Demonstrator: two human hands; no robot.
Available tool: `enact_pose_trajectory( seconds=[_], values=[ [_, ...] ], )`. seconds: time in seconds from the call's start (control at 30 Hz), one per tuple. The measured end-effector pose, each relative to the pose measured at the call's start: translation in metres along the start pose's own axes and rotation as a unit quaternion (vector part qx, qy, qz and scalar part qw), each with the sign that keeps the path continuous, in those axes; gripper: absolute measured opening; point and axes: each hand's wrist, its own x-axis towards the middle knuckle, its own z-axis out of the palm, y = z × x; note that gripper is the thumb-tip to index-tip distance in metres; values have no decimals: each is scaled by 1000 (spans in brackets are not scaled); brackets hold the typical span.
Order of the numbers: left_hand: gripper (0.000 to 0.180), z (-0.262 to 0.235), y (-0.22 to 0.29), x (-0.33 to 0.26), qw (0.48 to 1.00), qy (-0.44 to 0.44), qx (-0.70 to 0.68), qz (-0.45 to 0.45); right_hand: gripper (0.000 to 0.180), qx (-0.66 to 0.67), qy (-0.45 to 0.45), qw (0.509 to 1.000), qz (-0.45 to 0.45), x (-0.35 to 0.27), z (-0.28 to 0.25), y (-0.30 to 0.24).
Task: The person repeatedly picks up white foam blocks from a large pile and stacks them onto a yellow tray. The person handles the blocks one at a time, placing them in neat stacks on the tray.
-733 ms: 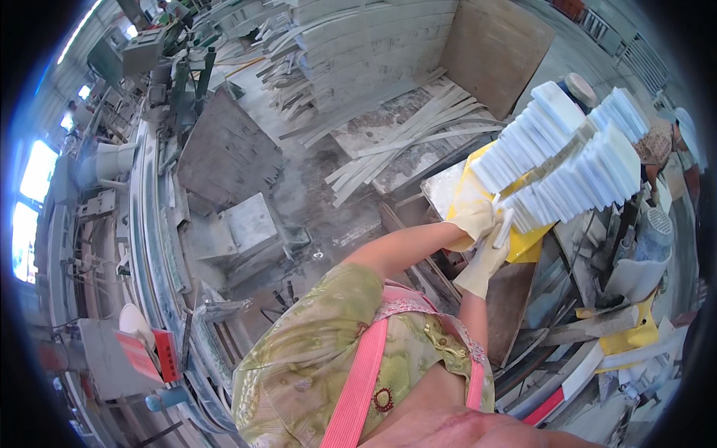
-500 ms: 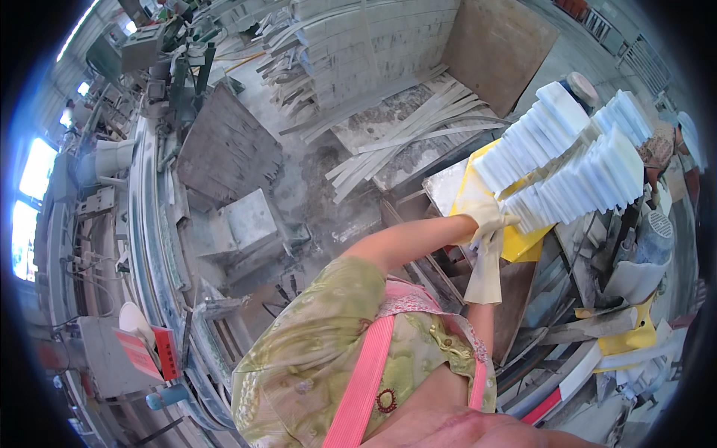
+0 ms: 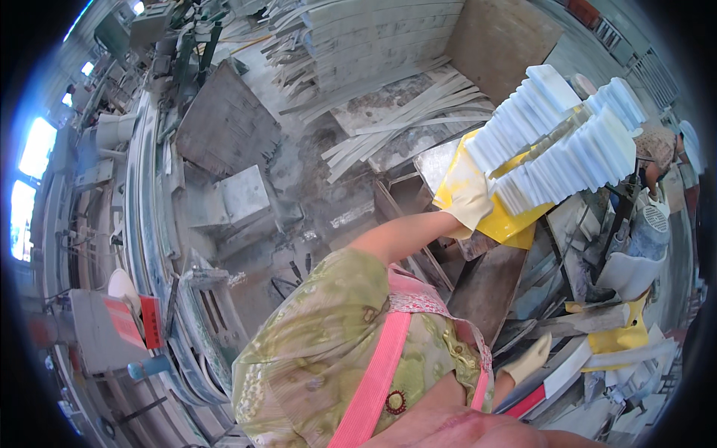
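My left hand (image 3: 472, 193), in a cream glove, lies with fingers stretched along the near-left end of white slabs (image 3: 515, 123) standing on edge in a row. A second row of white slabs (image 3: 571, 168) stands beside it. Both rest on a yellow sheet (image 3: 515, 224), and the left glove overlaps its edge; whether it presses a slab cannot be made out. Lower right, close to my body, my right hand (image 3: 529, 358) wears a matching glove. Its fingers point outward, with nothing visible in them, near a long white strip (image 3: 564, 366).
Thin pale strips (image 3: 411, 123) lie across a low platform beyond a large stacked block (image 3: 381, 45). A rusty board (image 3: 228, 123) leans at left beside metal rails. Another person (image 3: 657, 149) bends at far right near a blue bucket (image 3: 648, 231). A yellow piece (image 3: 624, 340) hangs below.
My right hand has left my left hand by the slabs and dropped back toward my right side. The left hand now lies along the slab end.
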Motion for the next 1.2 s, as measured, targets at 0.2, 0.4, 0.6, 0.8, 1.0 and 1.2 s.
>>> enact_pose_trajectory(
  seconds=[0.2, 0.4, 0.6, 0.8, 1.0, 1.2],
  values=[
    [32, -9, 30, 3, 985, 43, -81, -146, 65, -315, 211, 924, 54, 0, -130, 97],
    [32, 11, 26, 19, 966, 107, -67, -226, 66, -385, 163, 908, -14, 14, -167, 162],
    [31, 18, 20, 27, 958, 71, -37, -275, 65, -573, 131, 807, -60, 28, -176, 207],
    [27, 19, 29, 32, 947, 93, 2, -307, 63, -567, 139, 809, -74, 18, -172, 204],
    [28, 18, 27, 30, 952, 82, 1, -293, 63, -578, 122, 806, -36, 6, -165, 182],
    [28, 18, 27, 29, 953, 101, 5, -286, 65, -539, 133, 830, -58, -1, -166, 182]
  ],
)
